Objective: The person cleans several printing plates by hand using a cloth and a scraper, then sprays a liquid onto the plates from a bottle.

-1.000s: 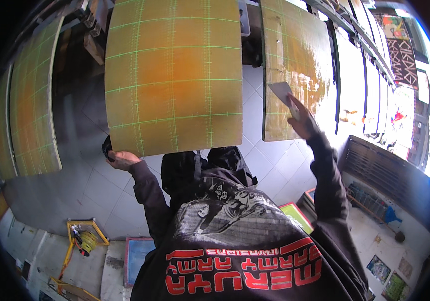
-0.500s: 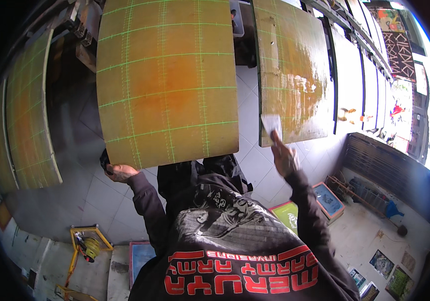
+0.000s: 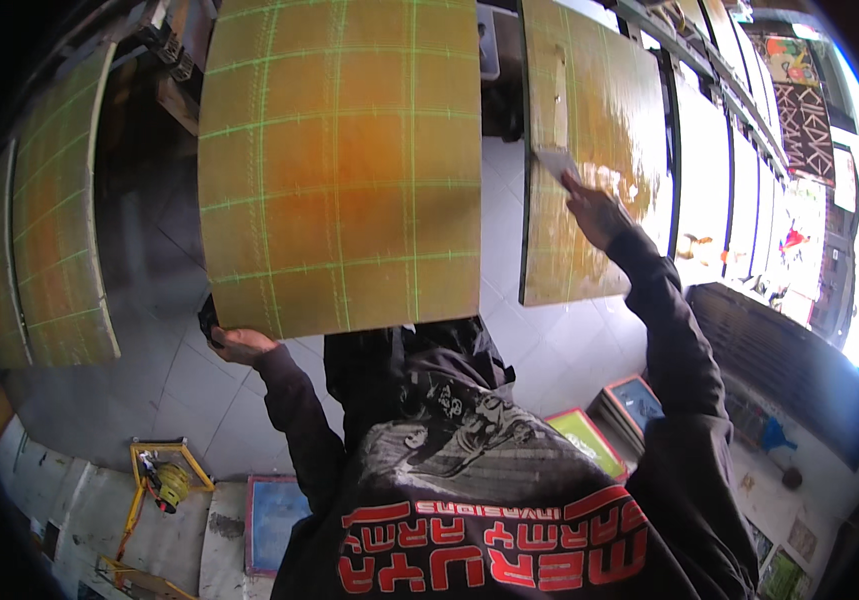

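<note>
My left hand (image 3: pixel 241 343) is closed around a dark object (image 3: pixel 208 320) at the lower left corner of the middle board (image 3: pixel 334 180), a yellow-brown panel with green grid lines and an orange tinge. My right hand (image 3: pixel 594 212) grips a flat pale scraper (image 3: pixel 550 159), whose blade lies on the board to the right (image 3: pixel 599 265). That board has a glossy streak and a narrow pale strip along its left part.
More gridded boards (image 3: pixel 59 220) stand at left, bright white boards (image 3: pixel 699 160) at right, under metal rails. Below are a tiled floor (image 3: pixel 199 400), a yellow frame with a coiled hose (image 3: pixel 164 480), coloured framed screens (image 3: pixel 277 530) and a dark slatted panel (image 3: pixel 779 360).
My right hand with the scraper moved down the right board, then back up to around its middle. My left hand stayed at the middle board's corner.
</note>
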`<state>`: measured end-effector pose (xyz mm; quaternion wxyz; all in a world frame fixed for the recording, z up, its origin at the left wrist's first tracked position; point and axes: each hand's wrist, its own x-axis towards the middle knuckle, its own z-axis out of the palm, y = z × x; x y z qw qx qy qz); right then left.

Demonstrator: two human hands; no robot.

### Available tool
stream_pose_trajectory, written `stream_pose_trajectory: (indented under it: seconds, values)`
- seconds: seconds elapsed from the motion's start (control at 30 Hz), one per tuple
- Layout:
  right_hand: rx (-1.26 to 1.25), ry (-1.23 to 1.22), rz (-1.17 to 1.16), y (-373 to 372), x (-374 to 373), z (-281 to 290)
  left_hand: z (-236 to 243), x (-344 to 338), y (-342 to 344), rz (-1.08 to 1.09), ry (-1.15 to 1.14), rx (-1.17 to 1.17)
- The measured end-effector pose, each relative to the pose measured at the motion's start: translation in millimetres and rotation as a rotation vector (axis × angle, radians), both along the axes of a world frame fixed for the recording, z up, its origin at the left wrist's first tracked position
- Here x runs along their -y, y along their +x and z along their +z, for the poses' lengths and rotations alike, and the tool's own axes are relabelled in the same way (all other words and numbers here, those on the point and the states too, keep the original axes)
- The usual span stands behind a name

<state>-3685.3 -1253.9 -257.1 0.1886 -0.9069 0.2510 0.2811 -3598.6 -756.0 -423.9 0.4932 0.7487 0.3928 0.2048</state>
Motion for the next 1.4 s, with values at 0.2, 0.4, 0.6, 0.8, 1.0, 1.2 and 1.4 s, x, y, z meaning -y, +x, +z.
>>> stream_pose_trajectory:
  seconds: [0.2,0.4,0.6,0.8,1.0,1.2,1.4]
  values:
    - [0.056,-0.062,0.087,14,29,-29,-6,-4,-2,-0.058,0.080,-0.013]
    - [0.078,-0.118,0.326,19,29,-9,35,24,9,0.018,-0.147,0.168]
    - [0.143,-0.192,0.338,70,74,-39,30,18,13,0.066,-0.091,0.152]
    - [0.091,-0.223,0.311,94,72,-52,7,-8,8,-0.005,0.124,0.045]
    - [0.040,-0.236,0.411,151,92,-46,10,-3,18,0.085,-0.017,0.174]
    - [0.059,-0.100,0.292,184,85,-27,14,-10,13,0.123,-0.053,0.038]
    - [0.076,-0.131,0.188,209,155,-74,9,2,23,0.046,0.005,0.098]
